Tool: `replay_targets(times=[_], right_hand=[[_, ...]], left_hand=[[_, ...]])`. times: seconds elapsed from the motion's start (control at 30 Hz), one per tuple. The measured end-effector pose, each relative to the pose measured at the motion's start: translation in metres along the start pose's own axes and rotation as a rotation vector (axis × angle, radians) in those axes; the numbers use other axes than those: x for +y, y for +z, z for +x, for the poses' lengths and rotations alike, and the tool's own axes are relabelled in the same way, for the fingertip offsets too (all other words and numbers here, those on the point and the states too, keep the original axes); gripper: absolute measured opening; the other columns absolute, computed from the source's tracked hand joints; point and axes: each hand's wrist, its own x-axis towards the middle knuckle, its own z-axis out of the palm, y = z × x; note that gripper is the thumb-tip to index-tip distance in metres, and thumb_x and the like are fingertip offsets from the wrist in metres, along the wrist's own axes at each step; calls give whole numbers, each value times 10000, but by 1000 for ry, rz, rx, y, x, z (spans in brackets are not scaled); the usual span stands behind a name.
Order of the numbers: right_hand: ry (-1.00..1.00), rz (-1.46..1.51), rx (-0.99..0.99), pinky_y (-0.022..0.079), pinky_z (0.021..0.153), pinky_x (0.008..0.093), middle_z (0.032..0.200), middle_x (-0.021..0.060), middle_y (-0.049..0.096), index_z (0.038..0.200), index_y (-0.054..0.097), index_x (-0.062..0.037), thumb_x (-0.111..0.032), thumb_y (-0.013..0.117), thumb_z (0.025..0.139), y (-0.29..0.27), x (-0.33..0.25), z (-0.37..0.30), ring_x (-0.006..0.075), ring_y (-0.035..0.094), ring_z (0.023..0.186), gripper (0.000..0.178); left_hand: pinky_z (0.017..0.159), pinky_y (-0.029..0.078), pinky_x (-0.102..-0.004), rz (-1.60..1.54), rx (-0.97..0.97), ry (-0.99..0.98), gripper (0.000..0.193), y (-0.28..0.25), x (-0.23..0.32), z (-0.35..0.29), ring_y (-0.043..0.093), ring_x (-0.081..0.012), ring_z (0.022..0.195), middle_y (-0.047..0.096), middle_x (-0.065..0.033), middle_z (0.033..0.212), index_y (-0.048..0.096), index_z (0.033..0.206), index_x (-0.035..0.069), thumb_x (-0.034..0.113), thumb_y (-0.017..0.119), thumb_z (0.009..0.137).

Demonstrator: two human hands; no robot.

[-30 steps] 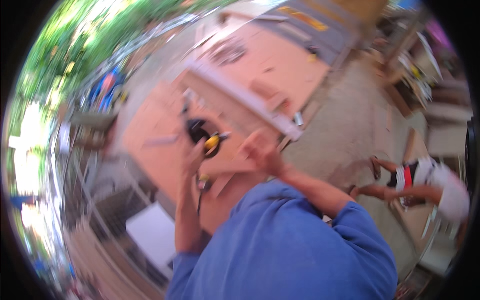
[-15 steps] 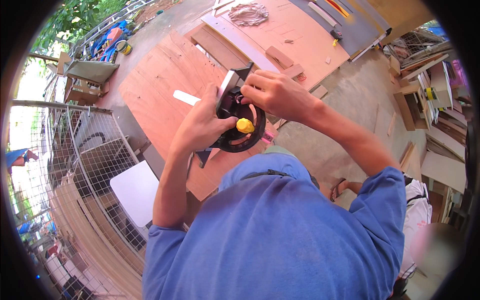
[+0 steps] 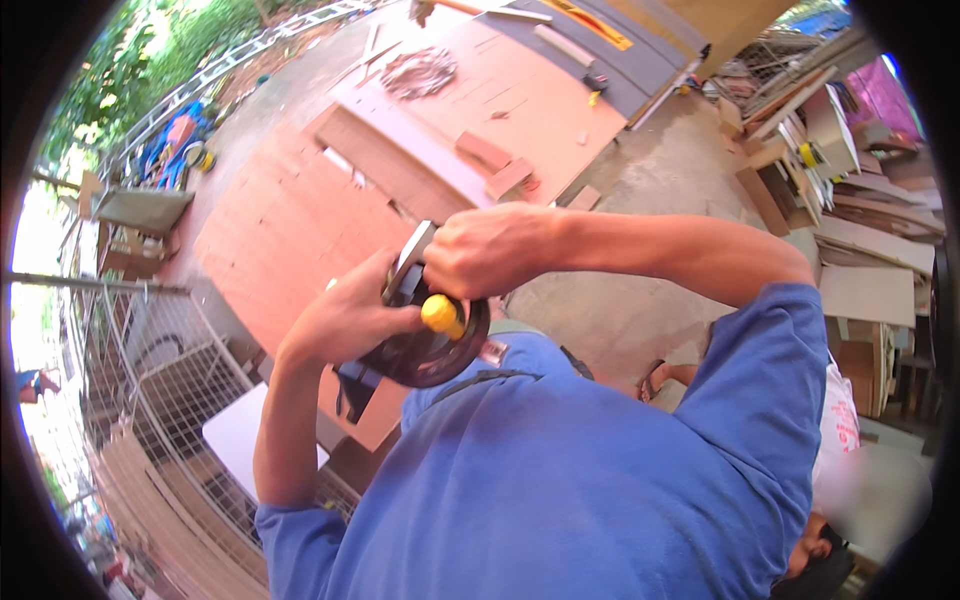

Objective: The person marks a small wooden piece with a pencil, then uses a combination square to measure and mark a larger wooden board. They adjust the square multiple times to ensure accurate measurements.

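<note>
A black mitre gauge (image 3: 432, 368) with a curved rim is held up in front of my chest, above a plywood sheet. Its yellow knob (image 3: 438, 315) sticks up near my left thumb, and a silver fence bar (image 3: 408, 258) runs along its far side. My left hand (image 3: 345, 312) is closed round the gauge's left side, thumb over the top. Fingers curled, my right hand (image 3: 490, 250) presses at the fence and the gauge's far right part. What exactly its fingertips pinch is hidden.
Beyond lies the plywood sheet (image 3: 270, 230) with boards and wood blocks (image 3: 484, 152) on it. A wire mesh fence (image 3: 150, 370) stands at left, before a white panel (image 3: 235, 430). Timber offcuts (image 3: 800, 170) are piled at right. Another person (image 3: 820, 545) is at the lower right.
Both hands and the mitre gauge have shifted left and closer to me. The gauge has tilted, and my right fingers are curled more tightly. The whole view has swung somewhat too.
</note>
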Motion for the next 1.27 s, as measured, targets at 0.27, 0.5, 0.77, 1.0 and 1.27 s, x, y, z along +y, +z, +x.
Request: replay_targets(times=[0.27, 0.5, 0.77, 1.0, 1.27], right_hand=[[22, 83, -73, 631, 672, 463, 799, 190, 705, 865, 654, 44, -108, 634, 913, -12, -1, -8, 350, 772, 794, 161], [60, 37, 238, 574, 767, 415, 807, 93, 628, 859, 621, -42, -181, 725, 912, 4, 17, -4, 306, 714, 815, 182], [203, 560, 706, 440, 585, 382, 771, 49, 644, 1029, 715, -125, -244, 850, 899, -128, -65, -50, 201, 553, 615, 222], [-184, 1091, 857, 207, 448, 299, 612, -10, 558, 1201, 828, -244, -66, 690, 1025, -181, -108, -41, 80, 266, 427, 287], [-310, 1113, 1070, 375, 480, 449, 647, 111, 435, 740, 432, -148, 37, 572, 901, -173, -136, -50, 325, 546, 567, 282]], left_hand=[[998, 516, -316, 55, -33, -84, 626, -4, 1, 4, 605, -122, 1097, 668, -57, 1181, 566, 1360, -31, 184, 876, 861], [840, 546, -411, 141, 189, 36, 522, 1, -7, 2, 701, -287, 945, 693, -195, 1011, 539, 1244, -34, 191, 789, 845], [826, 542, -522, 439, 693, -28, 468, -47, -109, 26, 706, -502, 973, 703, -326, 963, 563, 1211, -52, 51, 710, 778], [896, 571, -522, 532, 678, -207, 554, -98, -221, 67, 711, -498, 1036, 731, -327, 1068, 624, 1317, -32, 2, 663, 765], [973, 551, -538, 601, 685, -228, 577, -92, -253, 88, 691, -499, 1116, 731, -323, 1116, 620, 1352, -16, -2, 658, 776]])
